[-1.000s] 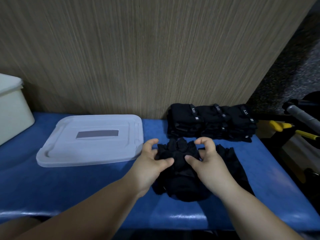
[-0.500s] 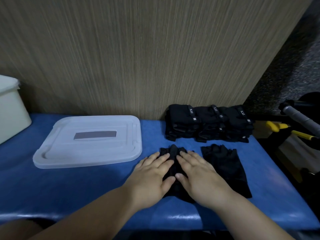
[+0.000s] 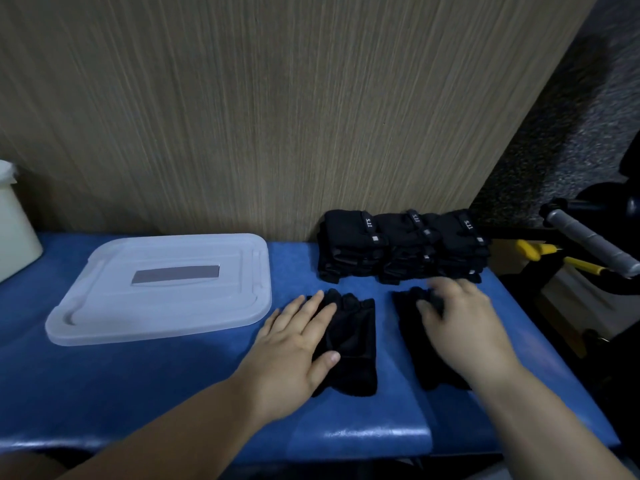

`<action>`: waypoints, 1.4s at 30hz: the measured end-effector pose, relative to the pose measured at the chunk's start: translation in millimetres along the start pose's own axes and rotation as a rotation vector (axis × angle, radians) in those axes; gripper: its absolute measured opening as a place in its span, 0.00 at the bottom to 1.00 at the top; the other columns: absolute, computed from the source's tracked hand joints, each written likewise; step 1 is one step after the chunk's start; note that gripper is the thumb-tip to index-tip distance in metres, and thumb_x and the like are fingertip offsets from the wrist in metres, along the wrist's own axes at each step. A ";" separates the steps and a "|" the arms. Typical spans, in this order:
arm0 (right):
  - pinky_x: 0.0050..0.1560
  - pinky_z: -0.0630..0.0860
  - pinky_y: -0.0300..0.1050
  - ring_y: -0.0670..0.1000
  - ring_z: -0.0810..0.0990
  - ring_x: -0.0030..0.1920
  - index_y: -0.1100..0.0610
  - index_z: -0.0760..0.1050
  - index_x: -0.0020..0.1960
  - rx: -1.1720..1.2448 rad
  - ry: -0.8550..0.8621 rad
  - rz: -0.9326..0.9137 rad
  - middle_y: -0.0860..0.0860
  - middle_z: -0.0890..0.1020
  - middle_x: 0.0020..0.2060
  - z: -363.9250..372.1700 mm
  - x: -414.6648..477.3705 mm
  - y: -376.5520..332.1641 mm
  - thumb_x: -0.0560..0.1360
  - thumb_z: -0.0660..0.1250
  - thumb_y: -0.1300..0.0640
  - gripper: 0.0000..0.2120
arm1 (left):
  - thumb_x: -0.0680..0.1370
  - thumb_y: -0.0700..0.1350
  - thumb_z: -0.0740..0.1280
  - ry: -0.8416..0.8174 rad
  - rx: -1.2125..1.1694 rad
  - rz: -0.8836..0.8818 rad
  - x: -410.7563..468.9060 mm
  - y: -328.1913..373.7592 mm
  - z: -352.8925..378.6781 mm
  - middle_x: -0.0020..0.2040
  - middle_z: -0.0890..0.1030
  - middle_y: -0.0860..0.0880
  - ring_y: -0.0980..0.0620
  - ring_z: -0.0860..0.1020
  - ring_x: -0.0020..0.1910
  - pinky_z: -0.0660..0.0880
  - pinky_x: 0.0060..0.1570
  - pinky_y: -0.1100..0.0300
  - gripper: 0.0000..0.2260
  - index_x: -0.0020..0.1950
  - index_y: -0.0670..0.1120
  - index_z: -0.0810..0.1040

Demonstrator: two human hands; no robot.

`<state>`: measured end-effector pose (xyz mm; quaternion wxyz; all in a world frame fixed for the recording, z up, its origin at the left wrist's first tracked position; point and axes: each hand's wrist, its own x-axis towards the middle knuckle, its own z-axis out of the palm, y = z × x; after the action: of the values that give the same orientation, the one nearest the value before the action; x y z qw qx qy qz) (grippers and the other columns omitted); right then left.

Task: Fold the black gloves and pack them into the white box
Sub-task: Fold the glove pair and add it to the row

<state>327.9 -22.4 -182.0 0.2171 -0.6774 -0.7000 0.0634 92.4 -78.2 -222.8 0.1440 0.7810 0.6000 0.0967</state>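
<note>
Blue padding, smooth and glossy along its near edge, covered the bench that the two bare forearms crossed. The hands were apart, one on each of two loose black gloves lying side by side without touching.

The left hand lay flat with straight, spread fingers, pressing the left glove. This glove was a soft, matte, fingerless one with its short finger stubs pointing to twelve o'clock.

At three o'clock from it, the right hand rested on the right glove with its fingers bent over the far end. It was blurred, so I could not tell whether it pinched the cloth or only touched it.

At ten o'clock from the left hand lay one translucent white plastic lid. It was a rounded rectangle with a raised rim, and it carried one grey rectangular label.

At twelve o'clock from the right hand, three piles of folded black gloves stood in a row touching one another. Each had a strap with white print on top.

At the far left edge, at nine o'clock, one corner of the white box showed, smooth-walled and well apart from the loose gloves.

At two o'clock, off the bench, were two yellow-handled tools and one grey textured grip.

Behind everything rose a panel of fine vertical wood grain.
</note>
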 end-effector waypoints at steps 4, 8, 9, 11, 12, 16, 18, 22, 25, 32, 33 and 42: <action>0.54 0.73 0.50 0.61 0.72 0.61 0.58 0.68 0.67 -0.192 -0.286 0.389 0.59 0.72 0.61 -11.4 6.6 27.8 0.74 0.66 0.40 0.29 | 0.79 0.60 0.44 -0.019 -0.048 0.166 3.7 1.0 -1.1 0.75 0.46 0.67 0.67 0.36 0.73 0.36 0.73 0.61 0.24 0.76 0.63 0.54; 0.39 0.72 0.45 0.56 0.77 0.53 0.59 0.68 0.65 -0.116 -0.383 0.456 0.56 0.76 0.58 -11.4 6.5 26.0 0.70 0.72 0.41 0.33 | 0.73 0.67 0.37 -0.124 -0.009 0.161 4.5 1.7 3.6 0.76 0.51 0.65 0.68 0.39 0.72 0.37 0.73 0.59 0.32 0.76 0.63 0.55; 0.39 0.73 0.45 0.55 0.77 0.51 0.59 0.68 0.64 -0.063 -0.390 0.448 0.55 0.77 0.57 -10.1 6.5 26.3 0.68 0.74 0.43 0.32 | 0.74 0.67 0.37 -0.119 0.018 0.138 4.9 2.1 4.5 0.77 0.50 0.65 0.67 0.39 0.72 0.37 0.74 0.58 0.31 0.76 0.62 0.54; 0.43 0.75 0.44 0.53 0.78 0.50 0.57 0.68 0.65 0.111 -0.392 0.409 0.53 0.79 0.55 -6.2 5.5 25.1 0.67 0.76 0.48 0.31 | 0.79 0.63 0.43 -0.097 0.049 0.087 6.4 3.6 5.1 0.77 0.48 0.64 0.64 0.40 0.74 0.37 0.74 0.57 0.25 0.76 0.62 0.52; 0.44 0.75 0.43 0.52 0.78 0.50 0.56 0.68 0.66 0.224 -0.391 0.400 0.51 0.78 0.54 -4.2 3.7 22.5 0.67 0.77 0.51 0.32 | 0.81 0.61 0.44 -0.087 0.050 0.070 6.7 4.6 5.0 0.77 0.48 0.64 0.63 0.40 0.75 0.37 0.73 0.57 0.23 0.77 0.62 0.52; 0.47 0.80 0.47 0.53 0.82 0.48 0.51 0.66 0.67 0.540 -0.390 0.402 0.53 0.79 0.54 5.8 0.5 8.5 0.69 0.75 0.60 0.30 | 0.82 0.59 0.46 -0.113 0.032 0.071 6.6 4.6 4.5 0.77 0.47 0.64 0.63 0.38 0.75 0.35 0.74 0.56 0.22 0.77 0.62 0.51; 0.47 0.82 0.53 0.56 0.84 0.44 0.51 0.68 0.64 0.665 -0.369 0.425 0.55 0.82 0.50 7.5 2.7 2.6 0.70 0.74 0.61 0.27 | 0.82 0.59 0.46 -0.128 0.011 0.081 6.4 3.5 3.8 0.77 0.47 0.64 0.65 0.37 0.73 0.34 0.73 0.56 0.22 0.77 0.62 0.51; 0.41 0.82 0.51 0.58 0.85 0.40 0.54 0.72 0.59 0.961 -0.318 0.454 0.58 0.85 0.43 -3.1 6.3 -12.3 0.73 0.71 0.65 0.17 | 0.82 0.59 0.49 -0.112 -0.056 0.107 7.0 3.7 2.8 0.77 0.50 0.65 0.67 0.38 0.72 0.34 0.73 0.57 0.22 0.77 0.61 0.53; 0.40 0.81 0.49 0.58 0.85 0.44 0.54 0.74 0.57 1.131 -0.364 0.431 0.59 0.85 0.45 -8.2 4.8 -26.8 0.74 0.70 0.64 0.14 | 0.82 0.57 0.54 -0.059 -0.150 0.106 7.1 3.9 1.8 0.75 0.54 0.67 0.70 0.41 0.72 0.37 0.74 0.58 0.21 0.75 0.61 0.56; 0.33 0.76 0.40 0.49 0.78 0.36 0.58 0.71 0.60 1.295 -0.540 0.333 0.57 0.80 0.45 0.9 -2.7 -45.3 0.78 0.63 0.64 0.11 | 0.81 0.50 0.60 0.111 -0.448 -0.014 11.3 3.3 -8.5 0.60 0.72 0.64 0.64 0.66 0.64 0.62 0.68 0.63 0.12 0.63 0.56 0.74; 0.33 0.76 0.39 0.49 0.77 0.35 0.59 0.71 0.60 1.228 -0.527 0.327 0.57 0.80 0.45 3.2 -3.0 -44.3 0.78 0.63 0.66 0.11 | 0.81 0.48 0.60 0.132 -0.499 -0.044 12.1 3.2 -10.3 0.55 0.74 0.63 0.63 0.69 0.61 0.64 0.63 0.66 0.09 0.58 0.55 0.77; 0.48 0.71 0.39 0.48 0.77 0.54 0.51 0.69 0.65 0.203 -0.455 0.193 0.48 0.78 0.55 16.3 -9.1 -35.9 0.72 0.68 0.39 0.27 | 0.80 0.57 0.60 0.187 -0.756 -0.237 9.0 10.7 -23.1 0.44 0.78 0.53 0.60 0.76 0.45 0.68 0.45 0.71 0.16 0.40 0.48 0.79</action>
<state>288.4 -30.6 -184.9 0.1139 -0.6843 -0.6530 0.3041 97.1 -69.5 -197.6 0.3761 0.5861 0.6186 0.3638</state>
